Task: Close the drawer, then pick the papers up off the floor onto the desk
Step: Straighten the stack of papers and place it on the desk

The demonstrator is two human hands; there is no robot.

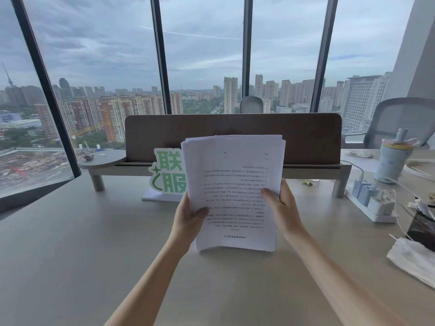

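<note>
A stack of white printed papers (pixel 234 191) stands nearly upright over the middle of the pale desk (pixel 77 243), its lower edge at or just above the desktop. My left hand (pixel 189 218) grips the stack's left edge, thumb on the front sheet. My right hand (pixel 281 207) grips the right edge the same way. The sheets' top edges are slightly uneven. No drawer and no floor are in view.
A brown divider panel on a raised shelf (pixel 233 137) runs behind the papers, with a green-and-white sign (pixel 168 172) beside them. To the right lie a power strip with chargers (pixel 370 200), a lidded cup (pixel 392 158), a dark box and a white face mask (pixel 414 260). Chairs stand beyond.
</note>
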